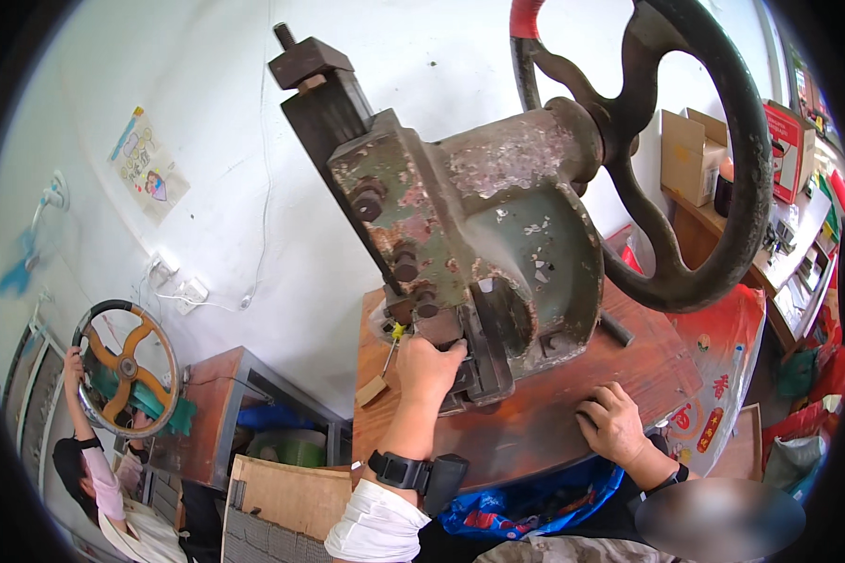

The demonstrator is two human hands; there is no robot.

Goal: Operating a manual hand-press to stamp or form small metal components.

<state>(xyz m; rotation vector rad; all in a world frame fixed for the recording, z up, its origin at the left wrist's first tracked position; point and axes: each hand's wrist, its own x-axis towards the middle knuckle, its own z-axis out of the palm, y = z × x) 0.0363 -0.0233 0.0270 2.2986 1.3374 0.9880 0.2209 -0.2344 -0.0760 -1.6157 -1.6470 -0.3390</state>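
A hand press (507, 225) with chipped green paint stands on the reddish-brown wooden table (573, 375). My left hand (427, 368) reaches into the die area at the foot of its ram, thumb bent inward and fingers closed. What they grip is hidden behind the hand. Just left of that hand, a thin tool with a yellow end (396, 336) leans near the die. My right hand (615, 422) rests on the table's near edge, its fingers loosely bent and apart, with nothing visible in them.
The press's large handwheel (756, 178) rises at the right. A blue plastic bag (535, 502) sits below the table edge. At the far left, another person (94, 483) holds a second wheel (127, 366). Cardboard boxes (690, 155) stand on the right-hand desk.
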